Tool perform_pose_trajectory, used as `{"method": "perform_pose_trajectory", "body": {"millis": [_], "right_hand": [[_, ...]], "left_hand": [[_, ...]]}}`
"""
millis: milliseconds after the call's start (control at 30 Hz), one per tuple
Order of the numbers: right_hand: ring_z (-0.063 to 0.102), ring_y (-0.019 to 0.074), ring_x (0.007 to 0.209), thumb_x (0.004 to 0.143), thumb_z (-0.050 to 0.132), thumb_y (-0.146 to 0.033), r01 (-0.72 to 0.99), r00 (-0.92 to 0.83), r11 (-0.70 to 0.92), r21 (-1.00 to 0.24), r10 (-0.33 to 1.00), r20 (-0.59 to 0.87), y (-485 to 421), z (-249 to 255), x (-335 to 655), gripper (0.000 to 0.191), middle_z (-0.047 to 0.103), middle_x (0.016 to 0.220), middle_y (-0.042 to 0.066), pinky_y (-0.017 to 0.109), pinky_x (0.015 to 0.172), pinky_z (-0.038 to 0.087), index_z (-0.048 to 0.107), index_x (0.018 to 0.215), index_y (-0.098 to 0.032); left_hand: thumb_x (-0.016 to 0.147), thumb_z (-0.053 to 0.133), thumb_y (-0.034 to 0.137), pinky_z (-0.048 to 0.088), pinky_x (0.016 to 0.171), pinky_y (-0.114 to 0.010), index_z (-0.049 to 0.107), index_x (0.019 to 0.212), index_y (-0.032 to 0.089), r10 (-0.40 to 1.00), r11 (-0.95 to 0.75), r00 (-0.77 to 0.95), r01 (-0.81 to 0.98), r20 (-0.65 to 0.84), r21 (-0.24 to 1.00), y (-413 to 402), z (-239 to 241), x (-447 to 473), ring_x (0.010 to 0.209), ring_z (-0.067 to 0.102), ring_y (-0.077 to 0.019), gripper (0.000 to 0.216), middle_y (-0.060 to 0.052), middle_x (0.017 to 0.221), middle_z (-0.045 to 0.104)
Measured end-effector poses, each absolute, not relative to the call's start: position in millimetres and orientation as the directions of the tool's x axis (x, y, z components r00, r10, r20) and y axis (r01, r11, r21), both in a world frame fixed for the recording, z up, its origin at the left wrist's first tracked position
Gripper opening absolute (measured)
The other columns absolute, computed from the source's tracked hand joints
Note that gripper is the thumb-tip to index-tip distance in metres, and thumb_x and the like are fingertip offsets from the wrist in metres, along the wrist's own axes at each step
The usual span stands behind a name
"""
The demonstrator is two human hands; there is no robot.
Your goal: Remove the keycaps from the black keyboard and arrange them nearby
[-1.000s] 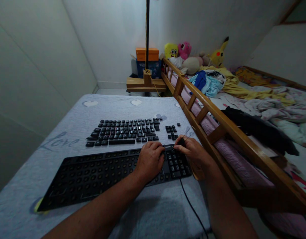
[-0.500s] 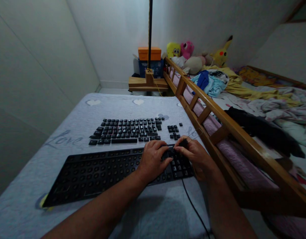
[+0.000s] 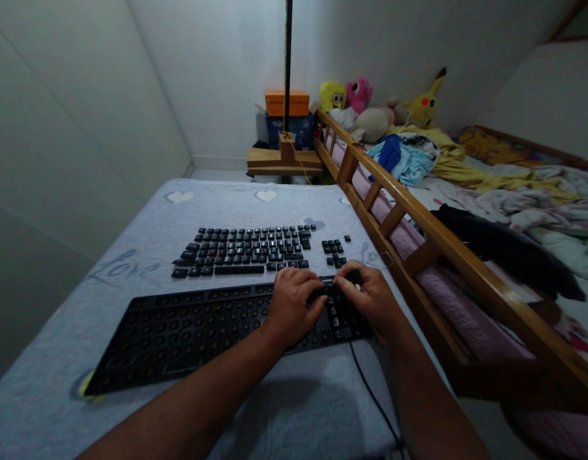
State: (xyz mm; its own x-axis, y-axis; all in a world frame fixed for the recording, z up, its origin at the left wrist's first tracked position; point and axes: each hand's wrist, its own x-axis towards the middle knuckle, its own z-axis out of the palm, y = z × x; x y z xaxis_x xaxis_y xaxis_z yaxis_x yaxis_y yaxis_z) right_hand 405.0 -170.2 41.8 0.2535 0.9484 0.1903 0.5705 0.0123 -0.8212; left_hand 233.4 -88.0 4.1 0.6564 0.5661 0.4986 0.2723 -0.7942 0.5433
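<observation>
A black keyboard (image 3: 193, 332) lies across the bed sheet, most of its keys stripped off and bare round sockets showing. The number pad (image 3: 344, 319) at its right end still carries keycaps. My left hand (image 3: 296, 300) rests over the keyboard's right part, thumb and fingers closed together; whatever is between them is hidden. In my right hand (image 3: 365, 294), above the number pad's top edge, is a wire keycap puller (image 3: 355, 276) with a black handle; its thin wire loop sticks out to the right. Removed keycaps (image 3: 246, 246) lie in keyboard order behind the keyboard.
A smaller group of keycaps (image 3: 332, 247) sits right of the main rows. The keyboard's cable (image 3: 375, 396) runs toward me. Along the right stands a wooden bed rail (image 3: 418, 223), with clothes and plush toys beyond. An orange box (image 3: 287, 103) is at the back wall.
My left thumb has closed toward the fingers near the top of the number pad. My right hand has shifted only slightly, still with the keycap puller.
</observation>
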Motion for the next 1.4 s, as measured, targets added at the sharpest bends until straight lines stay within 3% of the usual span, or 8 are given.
{"method": "perform_pose_trajectory", "body": {"millis": [200, 367, 800, 967, 1033, 1133, 1400], "right_hand": [[0.057, 0.0211, 0.106, 0.086, 0.047, -0.012, 0.648, 0.21, 0.145, -0.748, 0.91, 0.358, -171, 42, 405, 0.02, 0.061, 0.11, 0.007, 0.035, 0.092, 0.044, 0.065, 0.081, -0.02], [0.057, 0.0202, 0.097, 0.082, 0.052, -0.008, 0.707, 0.074, 0.179, -0.684, 0.943, 0.323, -171, 46, 401, 0.026, 0.058, 0.098, 0.006, 0.034, 0.087, 0.046, 0.067, 0.098, -0.022], [0.058, 0.0177, 0.088, 0.082, 0.062, -0.011, 0.733, 0.021, 0.145, -0.665, 0.972, 0.235, -165, 52, 415, 0.012, 0.06, 0.09, 0.003, 0.029, 0.079, 0.044, 0.065, 0.089, -0.02], [0.058, 0.0169, 0.079, 0.08, 0.064, -0.017, 0.84, 0.112, 0.043, -0.54, 0.962, 0.251, -141, 60, 470, 0.009, 0.063, 0.089, 0.004, 0.03, 0.074, 0.044, 0.068, 0.089, -0.019], [0.06, 0.0188, 0.084, 0.079, 0.065, -0.017, 0.867, 0.204, -0.048, -0.496, 0.942, 0.266, -125, 54, 496, 0.01, 0.064, 0.091, 0.006, 0.031, 0.079, 0.044, 0.069, 0.088, -0.017], [0.062, 0.02, 0.087, 0.078, 0.064, -0.017, 0.868, 0.305, -0.166, -0.468, 0.922, 0.238, -103, 34, 526, 0.011, 0.067, 0.092, 0.008, 0.031, 0.081, 0.045, 0.071, 0.086, -0.015], [0.063, 0.0212, 0.083, 0.074, 0.063, -0.011, 0.86, 0.385, -0.253, -0.443, 0.892, 0.238, -81, -3, 548, 0.016, 0.069, 0.087, 0.008, 0.03, 0.078, 0.046, 0.073, 0.085, -0.016]], "left_hand": [[0.083, 0.069, 0.025, 0.041, 0.095, -0.046, 0.07, 0.092, 0.022, 0.582, -0.783, 0.629, 0.263, 0.515, 0.564, -87, 5, 234, 0.095, 0.058, -0.0232, 0.01, -0.003, 0.097, 0.07], [0.085, 0.068, 0.027, 0.041, 0.093, -0.045, 0.069, 0.095, 0.023, 0.584, -0.78, 0.611, 0.241, 0.534, 0.577, -87, 7, 233, 0.094, 0.058, -0.0224, 0.011, -0.003, 0.097, 0.07], [0.084, 0.069, 0.027, 0.042, 0.094, -0.045, 0.068, 0.103, 0.023, 0.594, -0.769, 0.614, 0.241, 0.52, 0.593, -86, 6, 234, 0.099, 0.058, -0.0237, 0.019, -0.004, 0.103, 0.069], [0.085, 0.066, 0.022, 0.041, 0.096, -0.046, 0.066, 0.108, 0.021, 0.592, -0.769, 0.628, 0.252, 0.505, 0.588, -87, 4, 234, 0.104, 0.057, -0.0246, 0.023, -0.006, 0.108, 0.068], [0.085, 0.064, 0.019, 0.041, 0.097, -0.046, 0.065, 0.108, 0.021, 0.586, -0.773, 0.635, 0.251, 0.504, 0.582, -87, 3, 234, 0.104, 0.056, -0.0247, 0.023, -0.006, 0.109, 0.068], [0.084, 0.064, 0.017, 0.042, 0.096, -0.046, 0.066, 0.107, 0.021, 0.58, -0.778, 0.637, 0.249, 0.507, 0.576, -87, 2, 234, 0.103, 0.056, -0.0247, 0.023, -0.006, 0.107, 0.068], [0.084, 0.062, 0.014, 0.042, 0.095, -0.046, 0.065, 0.105, 0.021, 0.557, -0.787, 0.649, 0.212, 0.519, 0.579, -87, 0, 234, 0.101, 0.057, -0.0236, 0.022, -0.005, 0.104, 0.068]]}}
